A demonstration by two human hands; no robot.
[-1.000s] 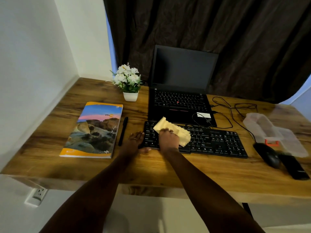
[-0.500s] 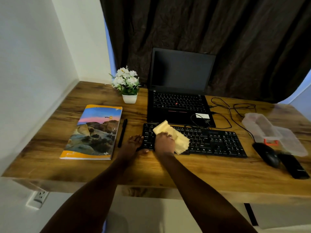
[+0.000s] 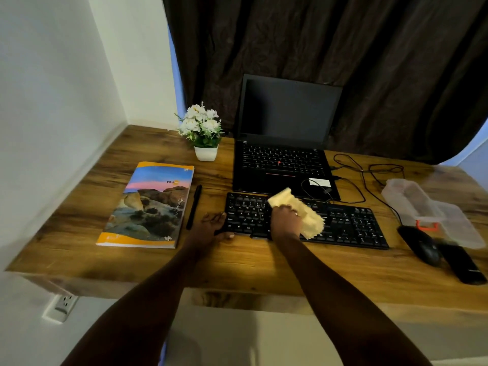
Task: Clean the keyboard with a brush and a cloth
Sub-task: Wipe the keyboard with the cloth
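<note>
Cloth of pale yellow fabric (image 3: 284,200) on black plastic keyboard (image 3: 348,225)

The right hand (image 3: 286,220) grips the crumpled cloth on the keys left of centre; the left hand (image 3: 214,225) clasps the keyboard's left end on the wooden tabletop (image 3: 264,268).

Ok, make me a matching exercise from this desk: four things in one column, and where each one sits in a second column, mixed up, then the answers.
Things:
1. yellow cloth
2. pen
3. mouse
4. flower pot

Places:
A. just left of the laptop
B. between the book and the keyboard
C. right of the keyboard
D. on the keyboard, under the right hand

Pairs: 1-D, 2-B, 3-C, 4-A.
</note>
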